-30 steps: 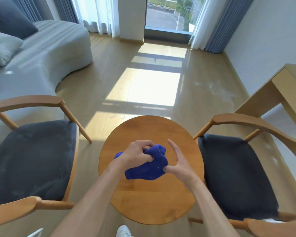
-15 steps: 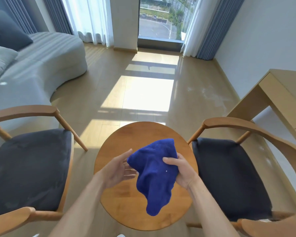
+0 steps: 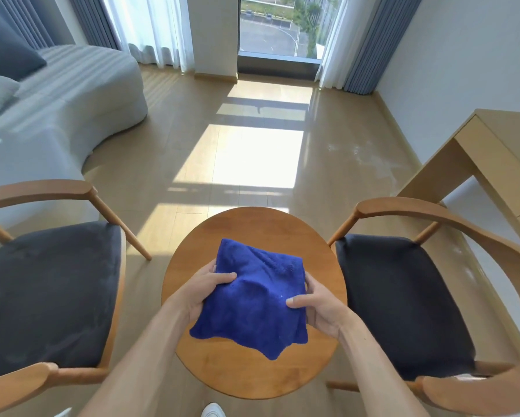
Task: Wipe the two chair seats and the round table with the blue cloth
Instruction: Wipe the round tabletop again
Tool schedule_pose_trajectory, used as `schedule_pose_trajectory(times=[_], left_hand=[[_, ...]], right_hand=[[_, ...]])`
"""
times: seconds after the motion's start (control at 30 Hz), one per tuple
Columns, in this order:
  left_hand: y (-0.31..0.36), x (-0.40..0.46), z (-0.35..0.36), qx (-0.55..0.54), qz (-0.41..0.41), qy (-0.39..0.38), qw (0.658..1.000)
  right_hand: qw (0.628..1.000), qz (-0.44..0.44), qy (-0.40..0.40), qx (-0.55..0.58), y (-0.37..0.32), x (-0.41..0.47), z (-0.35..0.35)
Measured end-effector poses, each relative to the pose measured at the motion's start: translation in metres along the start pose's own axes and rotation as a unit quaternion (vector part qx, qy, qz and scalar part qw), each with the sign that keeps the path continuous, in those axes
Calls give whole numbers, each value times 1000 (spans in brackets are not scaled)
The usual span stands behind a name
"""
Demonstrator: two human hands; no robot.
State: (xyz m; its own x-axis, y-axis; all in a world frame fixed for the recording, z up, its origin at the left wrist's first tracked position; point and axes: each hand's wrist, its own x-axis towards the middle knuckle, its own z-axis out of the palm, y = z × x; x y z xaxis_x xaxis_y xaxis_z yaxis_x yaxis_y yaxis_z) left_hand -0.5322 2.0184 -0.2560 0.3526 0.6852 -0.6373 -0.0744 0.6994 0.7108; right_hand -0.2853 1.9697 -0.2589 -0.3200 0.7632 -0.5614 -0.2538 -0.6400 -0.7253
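the blue cloth [image 3: 252,299] is soft and fuzzy, like a little towel. it is spread out almost square, with bumpy folds in the middle and floppy corners hanging down at the near edge. it is held up over the round table [image 3: 252,374], and you cannot tell if any part of it touches the wood.

the left hand [image 3: 203,291] holds the left side of the cloth, with the thumb lying on top and the other fingers tucked under it. the right hand [image 3: 319,308] holds the right side the same way, thumb on top and fingers curled under the edge. both arms are bare.

the table top is smooth, shiny wood, a warm brown, and shaped like a circle. it sits between two chairs. the left chair seat [image 3: 45,296] is a dark grey cushion that looks soft, with pale dusty smudges on it. the right chair seat [image 3: 403,302] is dark too. both chairs have curved wooden arms in a light colour.

the floor [image 3: 162,152] is pale wood planks with a bright patch of sun on it. a grey sofa [image 3: 60,94] with rounded ends sits far left. a light wooden desk [image 3: 469,164] stands at the right wall.
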Motion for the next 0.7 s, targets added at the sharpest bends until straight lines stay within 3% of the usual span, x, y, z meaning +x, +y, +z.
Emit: schedule_pose_trajectory(times=[0.07, 0.17, 0.23, 0.47, 0.7], left_hand=[[-3, 0, -5, -8, -10, -14, 1000], [-5, -4, -10, -21, -22, -93, 995], [-6, -5, -12, -6, -28, -114, 993], [-3, 2, -6, -4, 44, -34, 998], [-8, 11, -6, -78, 64, 24, 995]], right_hand=[[999, 24, 30, 19, 1, 4, -2], [995, 34, 85, 29, -1, 8, -1], [996, 23, 73, 49, -3, 9, -1], [990, -106, 76, 56, -5, 7, -5], [988, -128, 57, 59, -7, 6, -6]])
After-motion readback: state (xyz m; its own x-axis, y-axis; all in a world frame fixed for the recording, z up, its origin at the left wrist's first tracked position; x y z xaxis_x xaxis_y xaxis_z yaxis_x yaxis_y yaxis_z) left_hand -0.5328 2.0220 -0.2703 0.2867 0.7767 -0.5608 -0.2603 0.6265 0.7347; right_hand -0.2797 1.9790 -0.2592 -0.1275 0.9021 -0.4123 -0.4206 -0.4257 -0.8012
